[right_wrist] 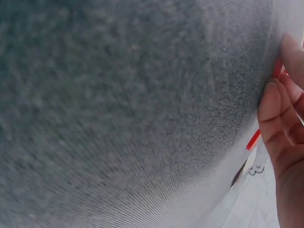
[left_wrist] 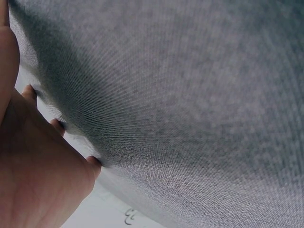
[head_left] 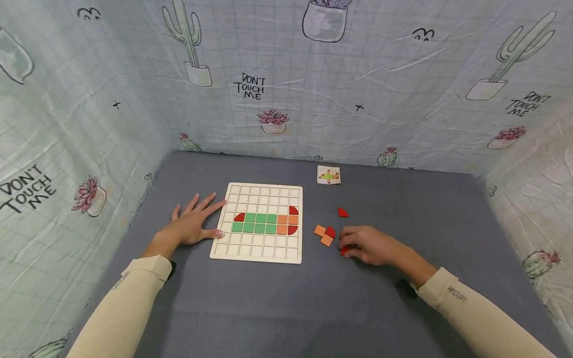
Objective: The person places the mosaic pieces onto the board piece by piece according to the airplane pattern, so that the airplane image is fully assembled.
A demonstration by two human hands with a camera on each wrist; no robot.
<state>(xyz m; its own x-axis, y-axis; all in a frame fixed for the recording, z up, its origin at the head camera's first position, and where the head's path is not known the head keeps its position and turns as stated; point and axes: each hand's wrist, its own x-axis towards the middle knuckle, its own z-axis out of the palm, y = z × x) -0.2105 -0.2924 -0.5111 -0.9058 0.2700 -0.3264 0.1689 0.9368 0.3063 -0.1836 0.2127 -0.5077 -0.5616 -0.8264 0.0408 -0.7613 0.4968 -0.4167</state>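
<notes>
A pale square grid board [head_left: 255, 254] lies on the grey table. On it are a block of green square tiles [head_left: 255, 223], a few orange squares [head_left: 282, 224] and red quarter-circle tiles [head_left: 293, 211] at the corners. My left hand [head_left: 190, 224] rests with fingers spread, its thumb and index fingertip at the board's left edge. To the right of the board, my right hand [head_left: 369, 244] pinches a red quarter-circle tile [right_wrist: 277, 69] between thumb and fingers, low at the table. Beside it lie two orange squares [head_left: 320, 230] and another red quarter-circle [head_left: 330, 231].
One more red quarter-circle [head_left: 342, 213] lies behind the right hand. A small pattern card [head_left: 329, 175] with a coloured grid picture sits farther back. Patterned cloth [head_left: 286, 74] hangs behind the table and along its sides.
</notes>
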